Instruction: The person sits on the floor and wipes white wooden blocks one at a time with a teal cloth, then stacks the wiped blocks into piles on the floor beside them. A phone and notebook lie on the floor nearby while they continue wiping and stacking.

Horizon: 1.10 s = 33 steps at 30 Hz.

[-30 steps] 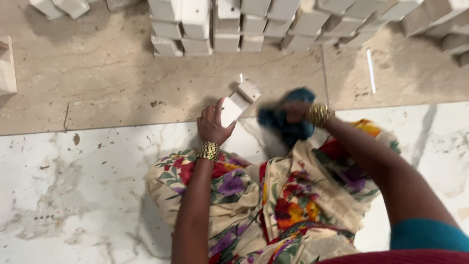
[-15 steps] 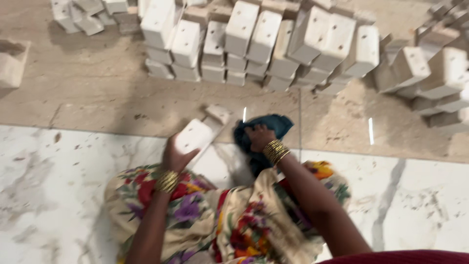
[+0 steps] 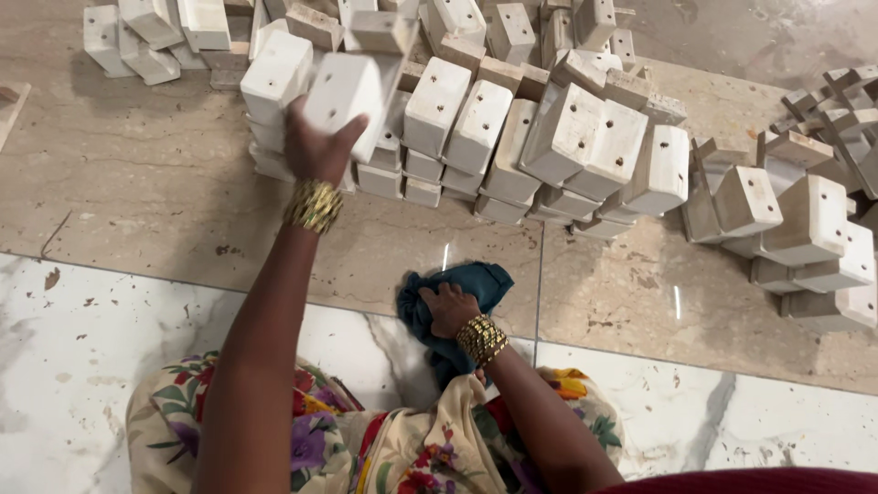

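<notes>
Head view: left hand (image 3: 315, 146) grip grasping white block (image 3: 352, 96) at stack edge (image 3: 512, 119); right hand (image 3: 450, 309) clenching blue cloth (image 3: 476, 284)

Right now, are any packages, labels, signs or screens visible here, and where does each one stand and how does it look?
None are in view: no package, label, sign or screen.
There are only bare pale wooden blocks with drilled holes, stacked on the floor.
The left hand holds one such block.
The right hand grips a dark teal cloth.
</notes>
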Each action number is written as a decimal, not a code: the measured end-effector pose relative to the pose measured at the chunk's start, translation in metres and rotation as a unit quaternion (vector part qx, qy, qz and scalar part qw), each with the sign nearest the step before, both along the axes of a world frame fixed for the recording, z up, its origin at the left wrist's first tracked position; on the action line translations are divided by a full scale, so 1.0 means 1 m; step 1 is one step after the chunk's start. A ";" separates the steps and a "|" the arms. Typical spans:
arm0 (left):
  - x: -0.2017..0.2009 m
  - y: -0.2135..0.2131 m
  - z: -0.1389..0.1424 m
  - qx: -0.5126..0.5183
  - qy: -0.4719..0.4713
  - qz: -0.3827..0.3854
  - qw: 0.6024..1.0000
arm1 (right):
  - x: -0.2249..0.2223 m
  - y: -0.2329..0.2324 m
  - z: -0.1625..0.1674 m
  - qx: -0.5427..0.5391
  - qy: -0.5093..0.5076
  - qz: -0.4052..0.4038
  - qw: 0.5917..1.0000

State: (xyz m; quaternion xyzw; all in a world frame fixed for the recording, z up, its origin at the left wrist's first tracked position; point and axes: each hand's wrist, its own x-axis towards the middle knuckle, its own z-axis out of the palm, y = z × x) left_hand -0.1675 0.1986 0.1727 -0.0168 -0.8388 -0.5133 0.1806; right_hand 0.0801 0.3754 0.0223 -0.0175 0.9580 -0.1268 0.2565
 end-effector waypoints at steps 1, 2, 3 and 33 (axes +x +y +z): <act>-0.013 0.014 0.004 -0.036 -0.020 -0.005 0.999 | 0.000 0.000 0.001 -0.008 0.010 0.002 1.000; -0.026 0.029 0.007 -0.078 -0.054 -0.007 0.996 | 0.001 0.001 0.001 -0.015 0.018 0.004 1.000; -0.037 0.043 0.009 -0.120 -0.089 -0.009 0.989 | 0.001 0.002 0.001 -0.023 0.025 0.005 0.999; -0.042 0.046 -0.090 0.161 -0.053 -0.197 0.966 | -0.005 -0.037 0.000 -0.042 0.078 0.059 0.994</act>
